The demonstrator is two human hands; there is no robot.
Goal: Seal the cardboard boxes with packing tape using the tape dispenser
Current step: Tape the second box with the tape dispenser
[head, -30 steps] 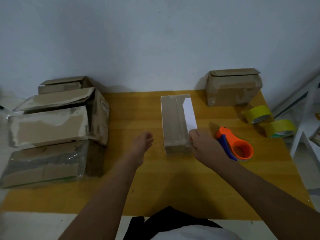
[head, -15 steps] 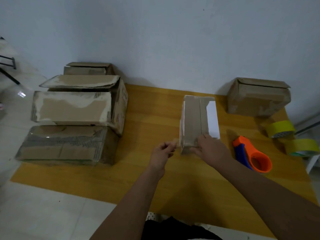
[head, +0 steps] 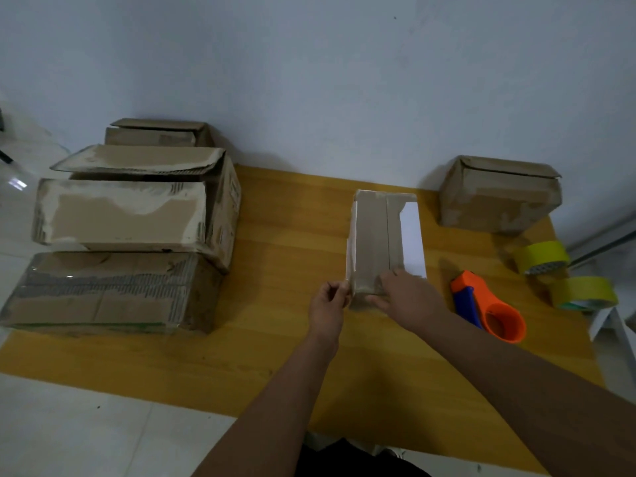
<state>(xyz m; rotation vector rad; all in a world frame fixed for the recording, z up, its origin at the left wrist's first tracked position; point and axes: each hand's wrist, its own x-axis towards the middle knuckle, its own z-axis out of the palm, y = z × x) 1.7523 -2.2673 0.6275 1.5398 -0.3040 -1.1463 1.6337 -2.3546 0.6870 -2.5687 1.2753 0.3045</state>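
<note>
Head view: yellow wooden mat [head: 282,356] on tiled floor [head: 69,435], against a wall [head: 309,80].

The scene is dim and soft, with a cool grey-blue cast on the wall [head: 309,80]; the yellow bench [head: 282,339] looks muted rather than bright; light seems to come from above and somewhat in front, since the boxes throw soft shadows toward the wall behind them; the box at the back right [head: 499,196] leaves a blurred shadow on the bench below it; a small glare patch shows on the floor at the far left [head: 17,183]; the plastic wrap on the lowest box [head: 103,294] catches faint sheen; wide-angle distortion bends the bench edges and stretches the forearms near the bottom; fine detail is smeared, slightly noisy throughout.
</note>
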